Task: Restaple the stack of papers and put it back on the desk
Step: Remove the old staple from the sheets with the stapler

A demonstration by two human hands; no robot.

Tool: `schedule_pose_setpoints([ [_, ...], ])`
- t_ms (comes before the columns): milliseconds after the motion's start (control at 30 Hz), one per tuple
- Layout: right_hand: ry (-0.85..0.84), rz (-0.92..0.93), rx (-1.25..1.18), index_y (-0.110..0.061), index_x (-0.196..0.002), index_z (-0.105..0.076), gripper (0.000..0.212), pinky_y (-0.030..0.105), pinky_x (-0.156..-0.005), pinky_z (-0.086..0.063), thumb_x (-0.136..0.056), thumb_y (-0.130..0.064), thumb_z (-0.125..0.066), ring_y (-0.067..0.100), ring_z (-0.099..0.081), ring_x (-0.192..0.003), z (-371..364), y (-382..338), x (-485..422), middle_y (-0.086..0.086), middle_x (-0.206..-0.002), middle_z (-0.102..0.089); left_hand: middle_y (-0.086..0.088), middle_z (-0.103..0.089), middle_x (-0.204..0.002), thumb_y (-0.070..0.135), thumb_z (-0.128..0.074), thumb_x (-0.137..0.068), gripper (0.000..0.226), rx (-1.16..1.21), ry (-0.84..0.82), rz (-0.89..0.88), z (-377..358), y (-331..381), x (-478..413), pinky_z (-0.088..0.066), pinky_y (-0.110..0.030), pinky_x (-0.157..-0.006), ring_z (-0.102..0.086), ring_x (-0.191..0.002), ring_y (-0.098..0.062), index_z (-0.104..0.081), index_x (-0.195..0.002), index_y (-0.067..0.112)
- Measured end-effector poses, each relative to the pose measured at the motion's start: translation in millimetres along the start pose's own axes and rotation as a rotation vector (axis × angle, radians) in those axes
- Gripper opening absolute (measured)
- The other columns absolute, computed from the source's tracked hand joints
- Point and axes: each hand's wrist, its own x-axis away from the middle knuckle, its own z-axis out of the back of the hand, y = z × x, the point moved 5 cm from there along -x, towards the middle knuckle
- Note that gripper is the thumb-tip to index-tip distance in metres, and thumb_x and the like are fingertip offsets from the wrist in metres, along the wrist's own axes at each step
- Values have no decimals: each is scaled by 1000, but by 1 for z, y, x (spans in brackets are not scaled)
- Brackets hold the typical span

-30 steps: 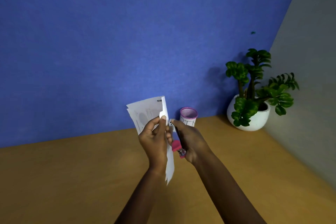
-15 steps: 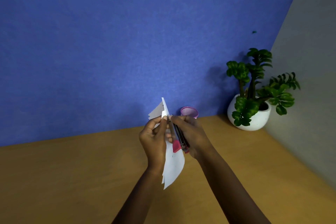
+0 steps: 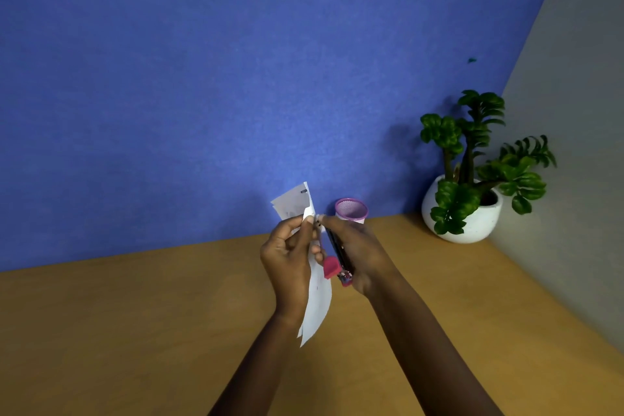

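Pinching the stack of papers (image 3: 317, 300) with left hand (image 3: 287, 260) fingers (image 3: 304, 230), right hand (image 3: 364, 257) curled round the stapler (image 3: 337, 253); we risk missing fanned sheets if the corner slips.

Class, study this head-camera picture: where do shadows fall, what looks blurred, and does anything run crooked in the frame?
Head view: the potted plant throws a soft shadow leftward onto the blue wall; the fingertips of the right hand by the stapler look slightly smeared; the papers in the left hand look fairly crisp; the back edge of the desk runs tilted across the frame; no harsh glare shows.
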Motion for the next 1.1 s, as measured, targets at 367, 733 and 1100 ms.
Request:
schedule_pose_setpoints([
  [367,-50,-311,-460,0,-73,-59,20,18,-36,-51,-89,-10,-51,14,-57,-36,3,31,-10,10,-56,-60,19,-65,-49,1,-59,-83,17,-70,36,-34,-2,-9,-6,-44,-5,-47,-60,-49,6,-65,-75,14],
  [733,438,-199,622,2,-109,-48,22,31,-55,-42,-93,-13,-49,28,-57,-74,98,128,-35,25,-97,-64,8,-63,-70,9,-64,-82,12,-201,169,-16,16,-19,-21,-47,-4,-60,-61,-61,6,-64,-74,17],
  [1100,356,-114,1422,-13,-116,-49,24,38,-90,-51,-94,-7,-41,24,-54,-107,129,160,-34,10,-124,-47,-11,-65,-83,10,-63,-83,8,-139,199,161,23,-26,-24,-50,-29,-74,-60,-81,-21,-66,-85,4],
])
